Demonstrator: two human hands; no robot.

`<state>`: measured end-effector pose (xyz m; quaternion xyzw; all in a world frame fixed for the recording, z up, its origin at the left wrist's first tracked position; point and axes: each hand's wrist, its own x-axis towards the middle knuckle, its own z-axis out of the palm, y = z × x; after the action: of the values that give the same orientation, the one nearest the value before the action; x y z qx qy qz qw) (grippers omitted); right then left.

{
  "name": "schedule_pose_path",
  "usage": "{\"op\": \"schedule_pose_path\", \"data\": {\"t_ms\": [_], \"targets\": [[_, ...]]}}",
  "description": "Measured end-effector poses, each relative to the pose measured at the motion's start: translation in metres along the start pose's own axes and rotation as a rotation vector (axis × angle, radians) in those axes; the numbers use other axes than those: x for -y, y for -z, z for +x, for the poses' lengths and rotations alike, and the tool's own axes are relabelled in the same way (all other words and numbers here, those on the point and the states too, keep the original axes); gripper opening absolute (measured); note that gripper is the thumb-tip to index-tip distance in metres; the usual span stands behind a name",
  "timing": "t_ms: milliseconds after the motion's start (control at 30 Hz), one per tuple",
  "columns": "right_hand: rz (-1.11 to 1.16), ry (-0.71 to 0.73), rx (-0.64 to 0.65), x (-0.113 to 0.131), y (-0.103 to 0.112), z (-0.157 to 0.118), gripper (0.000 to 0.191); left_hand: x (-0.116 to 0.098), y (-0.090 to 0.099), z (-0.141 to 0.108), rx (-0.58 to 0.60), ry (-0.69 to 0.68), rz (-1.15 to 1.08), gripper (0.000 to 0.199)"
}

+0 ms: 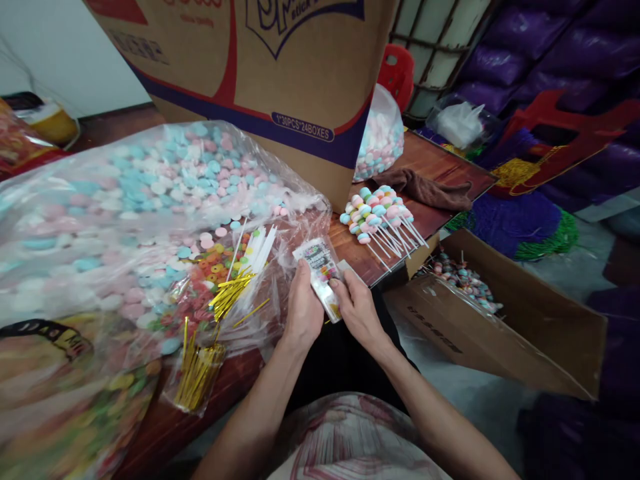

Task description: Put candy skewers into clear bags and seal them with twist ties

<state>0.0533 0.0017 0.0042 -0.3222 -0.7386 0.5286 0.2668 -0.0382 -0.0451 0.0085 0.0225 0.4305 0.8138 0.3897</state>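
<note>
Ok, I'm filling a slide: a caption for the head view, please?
The left hand and right hand hold a printed packet near gold ties and pastel sweets on white sticks.

Soft, cool indoor light leaves the view rather dim, darkest around the purple sacks (530,33) on the right. White glare streaks the clear plastic bag (225,137) and the small packet (319,270); the tabletop (435,163) shines faintly. Wide-angle stretching slants the big carton (300,87). Detail is soft overall, smearing toward the edges, though the carton's box-count print stays legible.
</note>
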Motion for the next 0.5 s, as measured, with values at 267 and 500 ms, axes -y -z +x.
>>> {"op": "schedule_pose_path", "data": {"t_ms": [267, 500], "targets": [[-0.19, -0.048, -0.166, -0.011, 0.033, 0.012, 0.025, -0.03, 0.021, 0.007, -0.203, -0.699, 1.461, 0.058], [-0.631, -0.153, 0.016, -0.001, 0.031, 0.025, 0.018, -0.041, 0.045, 0.033, -0.194, -0.573, 1.511, 0.038]]}}
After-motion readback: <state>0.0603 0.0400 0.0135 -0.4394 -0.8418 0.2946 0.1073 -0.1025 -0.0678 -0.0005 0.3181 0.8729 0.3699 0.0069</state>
